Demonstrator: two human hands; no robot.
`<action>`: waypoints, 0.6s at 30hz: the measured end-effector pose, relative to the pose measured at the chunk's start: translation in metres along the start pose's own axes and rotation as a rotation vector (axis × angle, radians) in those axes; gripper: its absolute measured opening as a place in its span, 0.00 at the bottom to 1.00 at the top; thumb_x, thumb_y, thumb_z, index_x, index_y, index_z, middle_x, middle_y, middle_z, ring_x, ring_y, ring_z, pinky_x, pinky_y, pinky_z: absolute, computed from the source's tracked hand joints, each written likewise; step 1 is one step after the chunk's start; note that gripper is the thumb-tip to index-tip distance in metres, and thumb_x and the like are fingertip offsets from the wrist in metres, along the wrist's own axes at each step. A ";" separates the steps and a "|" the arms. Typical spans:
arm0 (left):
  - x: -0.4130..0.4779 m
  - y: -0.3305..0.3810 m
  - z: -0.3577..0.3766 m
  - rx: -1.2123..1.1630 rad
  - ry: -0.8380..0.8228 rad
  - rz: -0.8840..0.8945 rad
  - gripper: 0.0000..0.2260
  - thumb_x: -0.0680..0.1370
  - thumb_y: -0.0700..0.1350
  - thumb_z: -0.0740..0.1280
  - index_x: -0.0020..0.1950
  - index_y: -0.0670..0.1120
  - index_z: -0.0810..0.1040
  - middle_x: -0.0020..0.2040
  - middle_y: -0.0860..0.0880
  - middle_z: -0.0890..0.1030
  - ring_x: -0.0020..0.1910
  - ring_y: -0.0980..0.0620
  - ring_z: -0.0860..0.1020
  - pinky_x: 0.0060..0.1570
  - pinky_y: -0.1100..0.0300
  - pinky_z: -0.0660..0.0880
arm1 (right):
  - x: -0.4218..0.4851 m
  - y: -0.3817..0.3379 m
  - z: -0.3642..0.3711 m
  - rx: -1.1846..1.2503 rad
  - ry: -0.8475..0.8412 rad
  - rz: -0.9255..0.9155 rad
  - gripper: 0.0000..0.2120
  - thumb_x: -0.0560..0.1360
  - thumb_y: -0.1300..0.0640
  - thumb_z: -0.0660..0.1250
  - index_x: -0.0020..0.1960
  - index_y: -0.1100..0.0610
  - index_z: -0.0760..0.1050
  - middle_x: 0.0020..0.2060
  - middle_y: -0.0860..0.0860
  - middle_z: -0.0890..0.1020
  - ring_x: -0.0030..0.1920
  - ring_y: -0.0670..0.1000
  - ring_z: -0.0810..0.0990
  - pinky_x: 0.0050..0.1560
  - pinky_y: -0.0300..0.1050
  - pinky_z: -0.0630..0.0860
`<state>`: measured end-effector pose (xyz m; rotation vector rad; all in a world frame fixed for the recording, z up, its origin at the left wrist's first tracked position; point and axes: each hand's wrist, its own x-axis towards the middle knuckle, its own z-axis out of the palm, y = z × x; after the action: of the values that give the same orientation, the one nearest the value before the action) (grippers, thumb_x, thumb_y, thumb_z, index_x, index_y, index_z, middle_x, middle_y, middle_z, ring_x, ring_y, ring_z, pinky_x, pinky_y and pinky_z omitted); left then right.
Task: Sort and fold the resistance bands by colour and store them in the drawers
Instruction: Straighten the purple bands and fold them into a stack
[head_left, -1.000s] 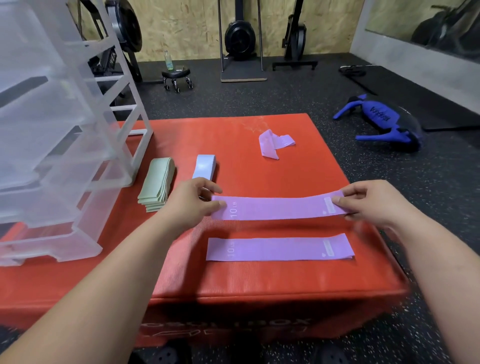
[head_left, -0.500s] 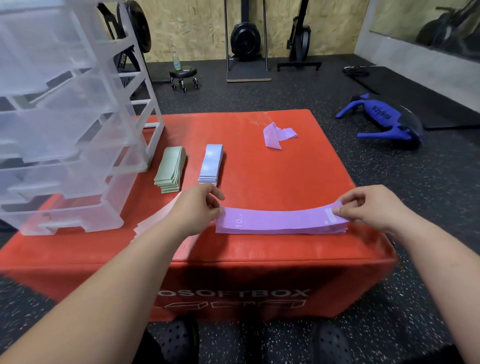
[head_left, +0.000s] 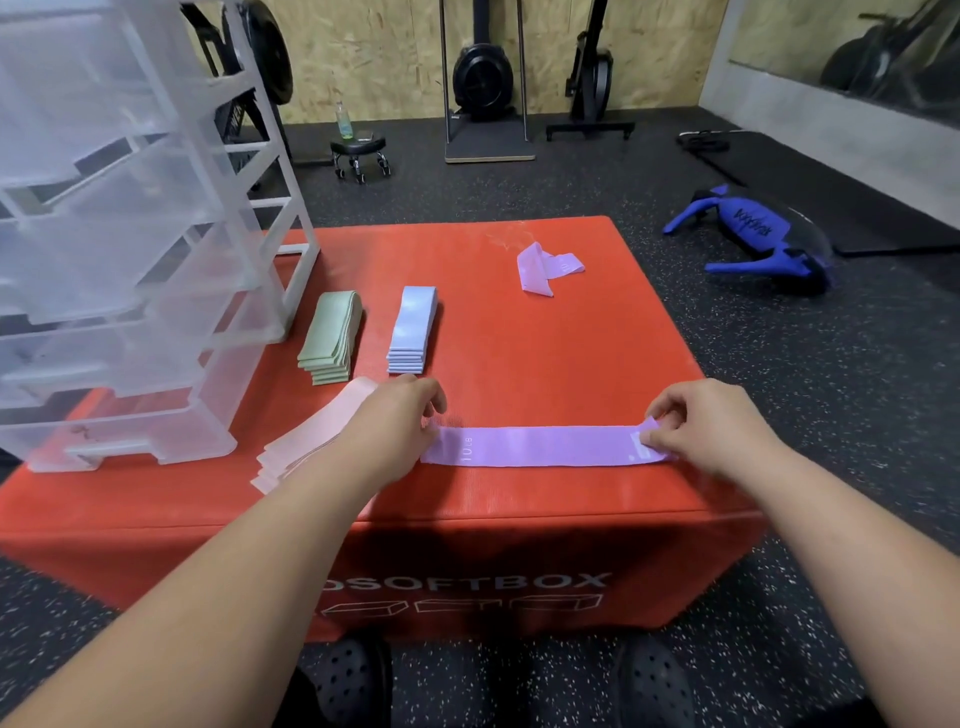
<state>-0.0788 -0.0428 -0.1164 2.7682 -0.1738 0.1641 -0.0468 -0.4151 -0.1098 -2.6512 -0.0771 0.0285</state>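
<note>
- Head view, setting: the red box (head_left: 519, 353) bears all the work. The clear drawer unit (head_left: 130, 260) stands on its far left corner, and we see no bands in the drawers
- Head view, done: folded stacks of green bands (head_left: 332, 338), blue bands (head_left: 413, 330) and pink bands (head_left: 311, 436) lie on the box's left half
- Head view, in hand: a purple band (head_left: 540, 446) lies flat along the box's near edge. The left hand (head_left: 395, 421) pinches its left end with curled fingers, and the right hand (head_left: 696, 421) pinches its right end at the white tag
- Head view, outstanding: a loose purple band (head_left: 545, 267) lies crumpled near the box's far right. We judge purple folding unfinished and all stowing undone
- Head view, writing: "10 LB" on the held band and "OSOFTBOX" on the box's front, its start hidden by a forearm. The lettering on the blue object (head_left: 753, 234), on the floor right of the box, is unreadable
</note>
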 end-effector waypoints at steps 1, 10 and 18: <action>0.000 0.000 0.000 0.010 -0.001 0.017 0.09 0.75 0.39 0.72 0.54 0.49 0.81 0.50 0.52 0.81 0.40 0.54 0.75 0.43 0.60 0.71 | 0.001 0.000 0.002 -0.024 0.008 -0.016 0.11 0.65 0.53 0.83 0.43 0.47 0.83 0.31 0.43 0.83 0.36 0.40 0.81 0.39 0.35 0.72; 0.004 -0.009 -0.005 -0.013 -0.146 0.206 0.21 0.72 0.57 0.79 0.63 0.57 0.79 0.59 0.58 0.77 0.54 0.59 0.77 0.52 0.62 0.70 | 0.005 0.005 -0.009 -0.189 -0.216 -0.281 0.32 0.61 0.42 0.84 0.63 0.42 0.80 0.57 0.42 0.79 0.56 0.46 0.78 0.64 0.47 0.74; -0.002 -0.010 -0.011 0.131 -0.151 0.249 0.23 0.72 0.57 0.79 0.65 0.58 0.80 0.60 0.60 0.82 0.58 0.60 0.81 0.47 0.73 0.64 | 0.001 0.015 -0.013 -0.131 -0.222 -0.288 0.27 0.63 0.54 0.85 0.59 0.42 0.83 0.51 0.38 0.83 0.51 0.40 0.80 0.54 0.35 0.73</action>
<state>-0.0801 -0.0294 -0.1097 2.8808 -0.5673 0.0301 -0.0446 -0.4342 -0.1048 -2.7299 -0.5506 0.2287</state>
